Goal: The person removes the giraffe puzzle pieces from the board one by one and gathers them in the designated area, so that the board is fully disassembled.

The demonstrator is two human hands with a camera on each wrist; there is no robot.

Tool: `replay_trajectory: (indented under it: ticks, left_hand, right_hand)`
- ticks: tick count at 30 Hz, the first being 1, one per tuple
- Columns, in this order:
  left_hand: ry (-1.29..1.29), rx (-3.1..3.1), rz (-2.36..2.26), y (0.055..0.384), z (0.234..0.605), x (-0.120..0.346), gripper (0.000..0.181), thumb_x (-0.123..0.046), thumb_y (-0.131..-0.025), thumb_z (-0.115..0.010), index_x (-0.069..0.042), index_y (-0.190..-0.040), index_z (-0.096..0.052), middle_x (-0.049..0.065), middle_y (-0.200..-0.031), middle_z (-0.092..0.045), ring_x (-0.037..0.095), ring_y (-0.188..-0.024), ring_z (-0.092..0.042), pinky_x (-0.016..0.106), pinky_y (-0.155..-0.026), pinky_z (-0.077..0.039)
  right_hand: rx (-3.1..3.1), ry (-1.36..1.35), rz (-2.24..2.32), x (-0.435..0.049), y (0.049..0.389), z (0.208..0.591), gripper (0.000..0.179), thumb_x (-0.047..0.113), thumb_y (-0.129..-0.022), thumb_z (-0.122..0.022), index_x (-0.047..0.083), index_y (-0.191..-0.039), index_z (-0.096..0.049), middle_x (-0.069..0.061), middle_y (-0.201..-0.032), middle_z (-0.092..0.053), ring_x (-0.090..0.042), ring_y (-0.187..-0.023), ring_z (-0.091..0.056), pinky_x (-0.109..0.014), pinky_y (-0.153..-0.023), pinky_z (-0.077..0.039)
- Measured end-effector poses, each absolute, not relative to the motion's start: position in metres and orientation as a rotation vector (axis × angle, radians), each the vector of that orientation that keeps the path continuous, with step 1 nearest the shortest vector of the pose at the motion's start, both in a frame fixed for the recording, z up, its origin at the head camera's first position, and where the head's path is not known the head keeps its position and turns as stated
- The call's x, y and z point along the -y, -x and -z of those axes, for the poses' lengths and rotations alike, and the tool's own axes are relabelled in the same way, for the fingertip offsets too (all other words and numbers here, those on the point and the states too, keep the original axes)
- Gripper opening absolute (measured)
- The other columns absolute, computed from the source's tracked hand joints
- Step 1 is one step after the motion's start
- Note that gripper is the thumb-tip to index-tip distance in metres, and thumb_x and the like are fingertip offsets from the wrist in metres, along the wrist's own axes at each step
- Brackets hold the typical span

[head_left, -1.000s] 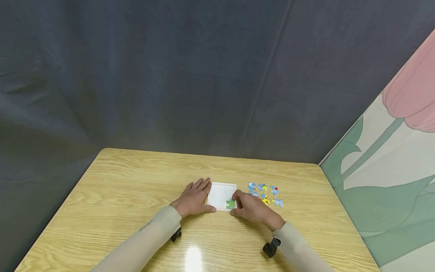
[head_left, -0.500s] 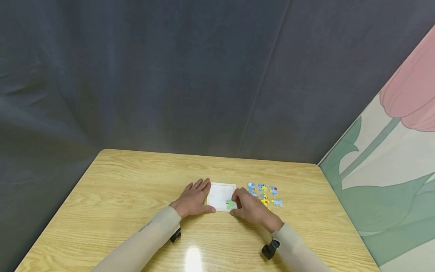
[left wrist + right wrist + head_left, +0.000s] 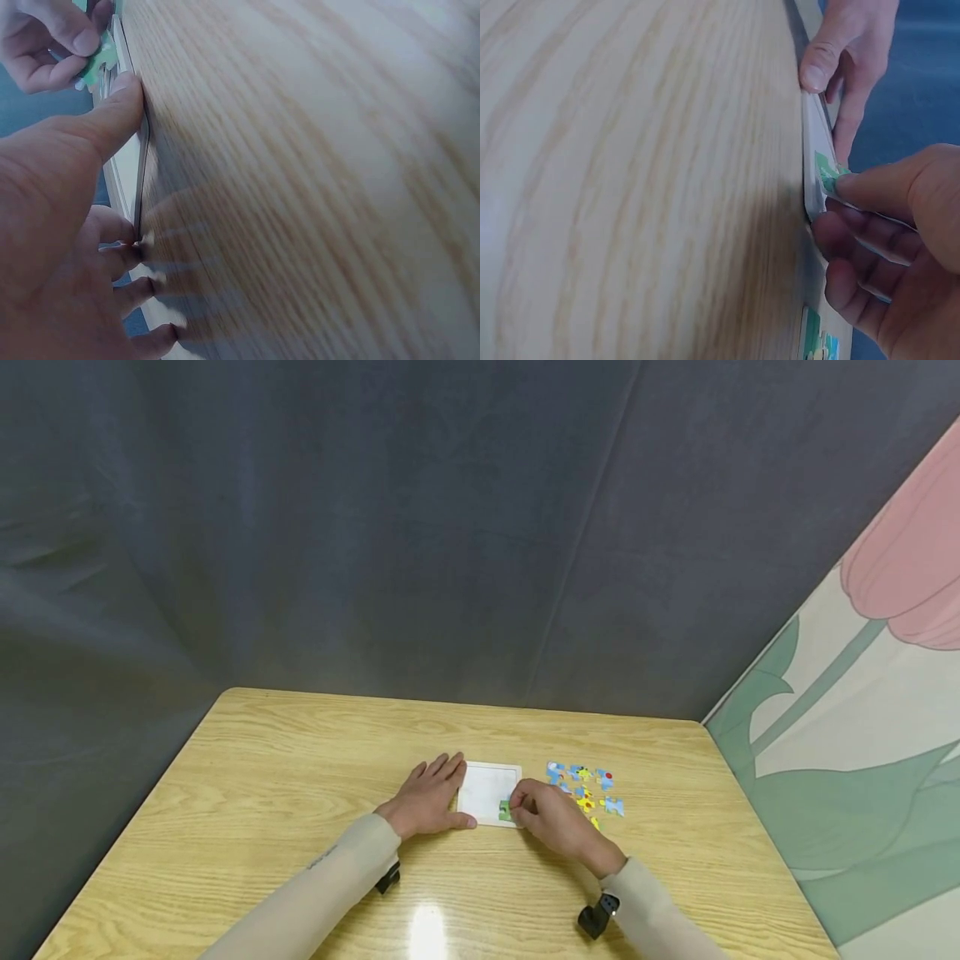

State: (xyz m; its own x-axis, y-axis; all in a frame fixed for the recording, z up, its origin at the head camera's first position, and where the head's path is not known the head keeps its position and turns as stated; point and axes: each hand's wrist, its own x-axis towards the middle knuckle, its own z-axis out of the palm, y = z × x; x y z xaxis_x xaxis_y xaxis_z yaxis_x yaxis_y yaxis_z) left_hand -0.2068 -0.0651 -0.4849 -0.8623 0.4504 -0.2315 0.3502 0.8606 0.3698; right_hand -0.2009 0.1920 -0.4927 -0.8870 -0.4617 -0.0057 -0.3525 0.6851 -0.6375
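Note:
A white square puzzle tray (image 3: 486, 789) lies on the wooden table, with a green jigsaw piece (image 3: 504, 811) at its lower right corner. My left hand (image 3: 426, 802) is spread along the tray's left side, its thumb at the near edge. With thumb and index finger my right hand (image 3: 553, 816) pinches the green piece, which looks tilted up in the left wrist view. In the right wrist view the thumb (image 3: 870, 187) covers part of that piece; the other fingers are loosely bent.
Several loose jigsaw pieces (image 3: 585, 789) in blue, yellow and red lie right of the tray, some partly behind the right hand. The wooden table (image 3: 315, 752) ends at a dark curtain (image 3: 405, 568) behind. A flower-patterned panel (image 3: 862, 793) stands to the right.
My right thumb has moved from the tray's near edge up to the index finger at the green piece. The piece's angle has shifted slightly. My left hand has stayed put.

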Motion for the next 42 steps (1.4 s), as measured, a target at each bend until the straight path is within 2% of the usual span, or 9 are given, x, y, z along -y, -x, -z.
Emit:
replay_trajectory:
  ticks: [6,10,13,20,24,28,35,42]
  left_hand:
    - [-0.600,-2.723,-0.454,0.208,0.486,0.065,0.097,-0.058,-0.099,-0.068,-0.006,-0.170,-0.027,0.009,-0.181,-0.017,0.034,-0.169,-0.017,0.057,-0.135,-0.019]
    - [-0.600,-2.719,-0.457,0.209,0.487,0.065,0.097,-0.059,-0.100,-0.068,-0.006,-0.170,-0.026,0.009,-0.181,-0.016,0.034,-0.169,-0.016,0.058,-0.135,-0.019]
    - [-0.599,-2.713,-0.449,0.209,0.487,0.066,0.097,-0.059,-0.100,-0.067,-0.008,-0.171,-0.024,0.008,-0.182,-0.014,0.033,-0.169,-0.015,0.058,-0.136,-0.018]
    - [-0.610,-2.707,-0.446,0.210,0.488,0.067,0.097,-0.058,-0.101,-0.066,-0.008,-0.171,-0.023,0.009,-0.182,-0.013,0.033,-0.169,-0.014,0.059,-0.136,-0.018]
    - [-0.612,-2.703,-0.454,0.210,0.488,0.068,0.097,-0.057,-0.101,-0.067,-0.007,-0.171,-0.023,0.009,-0.182,-0.013,0.034,-0.169,-0.014,0.059,-0.136,-0.017]
    - [-0.614,-2.692,-0.471,0.210,0.490,0.068,0.097,-0.056,-0.101,-0.068,-0.007,-0.171,-0.021,0.009,-0.182,-0.011,0.034,-0.170,-0.011,0.060,-0.136,-0.015]
    - [-0.634,-2.691,-0.507,0.209,0.490,0.070,0.097,-0.057,-0.101,-0.067,-0.005,-0.171,-0.023,0.011,-0.182,-0.013,0.036,-0.169,-0.014,0.061,-0.135,-0.016]
    - [-0.630,-2.701,-0.487,0.209,0.490,0.069,0.097,-0.057,-0.101,-0.068,-0.005,-0.170,-0.024,0.011,-0.182,-0.014,0.035,-0.169,-0.015,0.061,-0.135,-0.017]
  right_hand:
    - [-2.683,0.652,1.047,-0.194,0.203,0.488,0.009,0.002,-0.101,-0.068,0.011,-0.099,-0.070,0.004,-0.080,-0.064,-0.003,-0.064,-0.052,-0.019,-0.058,-0.044]
    - [-2.683,0.660,1.039,-0.200,0.203,0.485,0.004,0.008,-0.104,-0.068,0.008,-0.100,-0.069,0.005,-0.077,-0.062,-0.001,-0.061,-0.048,-0.019,-0.056,-0.043]
    - [-2.671,0.651,1.043,-0.205,0.203,0.483,0.007,0.013,-0.105,-0.068,0.006,-0.101,-0.069,0.004,-0.076,-0.062,-0.001,-0.061,-0.048,-0.019,-0.055,-0.043]
    - [-2.703,0.600,1.056,-0.215,0.202,0.482,0.002,0.007,-0.101,-0.071,0.008,-0.101,-0.069,0.002,-0.080,-0.064,-0.003,-0.063,-0.050,-0.019,-0.057,-0.043]
    - [-2.720,0.546,1.045,-0.221,0.203,0.482,0.002,0.010,-0.102,-0.071,0.009,-0.102,-0.070,0.003,-0.082,-0.064,-0.004,-0.064,-0.049,-0.020,-0.058,-0.043]
    - [-2.726,0.509,1.036,-0.229,0.203,0.480,0.005,0.015,-0.104,-0.070,0.010,-0.102,-0.069,0.003,-0.078,-0.061,-0.005,-0.063,-0.048,-0.020,-0.056,-0.042]
    - [-2.725,0.491,1.062,-0.251,0.199,0.474,0.005,0.014,-0.103,-0.071,0.009,-0.101,-0.069,0.000,-0.072,-0.059,-0.004,-0.060,-0.046,-0.021,-0.054,-0.040]
    - [-2.795,0.441,1.046,-0.285,0.198,0.469,0.009,0.014,-0.105,-0.069,0.006,-0.103,-0.069,-0.002,-0.086,-0.065,-0.008,-0.068,-0.050,-0.023,-0.056,-0.043]
